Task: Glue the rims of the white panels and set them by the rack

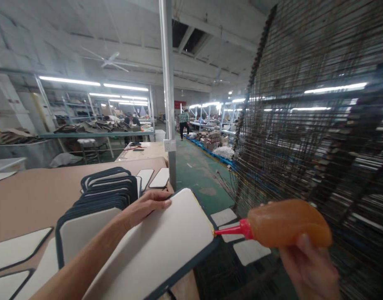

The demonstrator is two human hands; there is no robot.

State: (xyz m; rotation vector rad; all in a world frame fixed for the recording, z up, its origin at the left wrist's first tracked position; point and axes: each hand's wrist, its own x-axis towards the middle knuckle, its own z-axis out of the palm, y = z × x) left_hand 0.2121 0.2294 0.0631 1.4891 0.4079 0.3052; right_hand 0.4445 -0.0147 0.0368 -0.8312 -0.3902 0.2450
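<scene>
My left hand grips the far left edge of a white panel with a dark blue border, its thumb lying on the white face. The panel is tilted near the table's edge. In my right hand is a squeeze bottle of amber glue, lying nearly level. Its red nozzle points left, and the tip meets the panel's right corner. A thin yellowish line of glue runs along that panel's right edge. Left of my left hand stands a row of similar dark-edged panels, packed closely together.
More white panels lie on the brown tabletop. A metal post with a socket box rises at the table's far corner. A tall wire rack stands close on the right. A person is in the aisle beyond.
</scene>
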